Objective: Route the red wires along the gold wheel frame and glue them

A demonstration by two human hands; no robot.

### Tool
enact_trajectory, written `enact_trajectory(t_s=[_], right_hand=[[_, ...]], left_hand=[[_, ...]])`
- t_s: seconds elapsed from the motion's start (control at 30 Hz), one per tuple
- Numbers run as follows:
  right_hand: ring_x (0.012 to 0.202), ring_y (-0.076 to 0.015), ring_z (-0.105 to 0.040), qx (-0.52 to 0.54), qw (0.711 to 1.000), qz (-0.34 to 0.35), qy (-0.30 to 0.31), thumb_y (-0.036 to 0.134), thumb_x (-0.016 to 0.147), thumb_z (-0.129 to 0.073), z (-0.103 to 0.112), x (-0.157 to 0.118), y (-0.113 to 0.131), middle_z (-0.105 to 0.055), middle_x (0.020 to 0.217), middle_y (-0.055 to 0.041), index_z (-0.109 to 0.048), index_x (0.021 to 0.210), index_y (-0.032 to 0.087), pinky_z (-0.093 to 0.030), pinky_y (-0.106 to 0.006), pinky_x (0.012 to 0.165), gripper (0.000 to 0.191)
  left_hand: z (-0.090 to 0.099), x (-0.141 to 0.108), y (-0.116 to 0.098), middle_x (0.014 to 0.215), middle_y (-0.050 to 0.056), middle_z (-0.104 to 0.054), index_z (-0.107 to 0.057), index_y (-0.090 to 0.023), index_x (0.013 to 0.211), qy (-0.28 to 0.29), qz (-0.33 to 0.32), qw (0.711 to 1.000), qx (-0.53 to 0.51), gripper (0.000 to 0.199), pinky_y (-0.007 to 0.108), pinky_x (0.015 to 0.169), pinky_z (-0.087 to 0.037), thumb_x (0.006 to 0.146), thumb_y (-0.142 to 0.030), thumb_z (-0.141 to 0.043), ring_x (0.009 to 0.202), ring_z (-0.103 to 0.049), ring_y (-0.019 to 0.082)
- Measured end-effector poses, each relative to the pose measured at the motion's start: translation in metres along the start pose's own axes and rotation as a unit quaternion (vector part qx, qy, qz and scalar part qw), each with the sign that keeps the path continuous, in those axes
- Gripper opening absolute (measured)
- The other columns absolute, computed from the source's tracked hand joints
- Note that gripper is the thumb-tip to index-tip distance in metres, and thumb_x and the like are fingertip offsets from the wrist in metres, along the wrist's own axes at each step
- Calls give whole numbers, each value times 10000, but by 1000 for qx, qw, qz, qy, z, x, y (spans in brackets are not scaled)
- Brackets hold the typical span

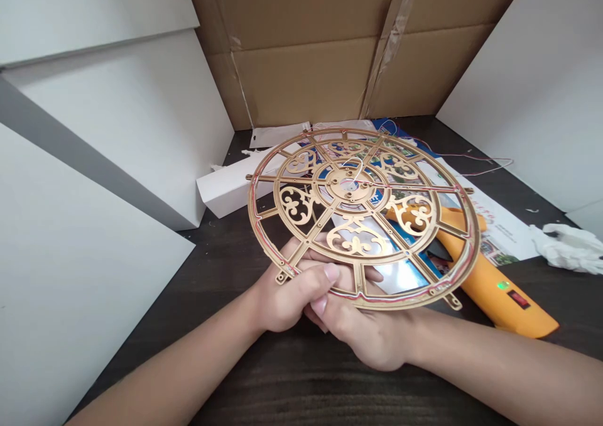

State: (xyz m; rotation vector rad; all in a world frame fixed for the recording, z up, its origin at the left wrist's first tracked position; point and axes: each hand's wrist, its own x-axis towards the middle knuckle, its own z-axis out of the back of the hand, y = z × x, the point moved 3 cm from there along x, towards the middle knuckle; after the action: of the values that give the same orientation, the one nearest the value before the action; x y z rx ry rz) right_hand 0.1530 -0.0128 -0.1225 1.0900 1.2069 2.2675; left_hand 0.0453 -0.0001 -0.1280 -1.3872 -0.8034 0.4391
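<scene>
1. Far left, big white panels (pixel 94 162) lean in at an angle, walling off the dark wooden table (pixel 235 376).
2. Moving right, a white box (pixel 226 187) sits on the table, its end just behind the wheel.
3. Here's the left hand (pixel 287 297), closed on the lower rim, thumb on top and fingers curled underneath. A firm pinch!
4. And there's the star piece, a gold openwork wheel (pixel 351 187), held up tilted above the table, with scrollwork panels, spokes and a round hub. Thin red wire (pixel 414 185) runs across it and off to the right. Behind it all stands a cardboard backdrop (pixel 301 55).
5. The right hand (pixel 370 335) grips the same lower rim, touching the left hand, its thumb over the top and fingers tucked behind.
6. Under the wheel's right side lies a printed sheet (pixel 499 225), and right beside the right hand rests an orange handheld electric tool (pixel 499 294), green light glowing, red switch showing.
7. Far right, a crumpled white cloth (pixel 568 248) sits at the table's edge.
</scene>
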Motion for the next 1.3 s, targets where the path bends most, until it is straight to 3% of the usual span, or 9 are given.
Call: enact_trajectory(t_s=[0.3, 0.53, 0.83, 1.07, 1.3], right_hand=[[528, -97, -516, 21, 1000, -6, 13, 187, 927, -444, -2, -1, 1, -512, 622, 42, -489, 714, 204, -439, -222, 494, 219], [530, -102, -518, 21, 999, -23, 9, 206, 932, -437, -1, 0, 0, -515, 609, 42, -485, 707, 207, -443, -230, 501, 230], [542, -116, -525, 6, 1000, -27, 8, 222, 942, -427, -1, 0, -1, -526, 601, 35, -485, 710, 214, -450, -247, 513, 239], [532, -122, -533, 17, 999, -25, 24, 216, 922, -449, -1, 1, 0, -536, 603, 33, -479, 721, 219, -458, -249, 502, 204], [524, -127, -534, 17, 999, -37, 17, 241, 928, -457, -1, 0, 0, -536, 590, 27, -484, 713, 217, -452, -254, 487, 219]], left_hand=[[-1, -1, 0, 899, 146, -788, -803, -135, 855, -7, 27, 999, -20, 507, 453, 924, -602, 954, -519, -488, 1022, -741, 329], [-1, -2, 2, 865, 139, -787, -801, -143, 772, -9, 20, 999, -27, 496, 453, 951, -594, 955, -497, -507, 1032, -740, 325], [0, -1, 2, 882, 133, -791, -803, -142, 883, -10, 22, 999, -22, 481, 460, 947, -597, 945, -517, -509, 1036, -740, 325], [0, -2, 3, 856, 123, -790, -809, -155, 778, -11, 13, 1000, -21, 491, 456, 992, -574, 966, -480, -494, 1059, -732, 316], [0, -2, 2, 849, 124, -789, -809, -155, 806, -9, 11, 1000, -24, 478, 469, 986, -574, 969, -473, -492, 1052, -734, 317]])
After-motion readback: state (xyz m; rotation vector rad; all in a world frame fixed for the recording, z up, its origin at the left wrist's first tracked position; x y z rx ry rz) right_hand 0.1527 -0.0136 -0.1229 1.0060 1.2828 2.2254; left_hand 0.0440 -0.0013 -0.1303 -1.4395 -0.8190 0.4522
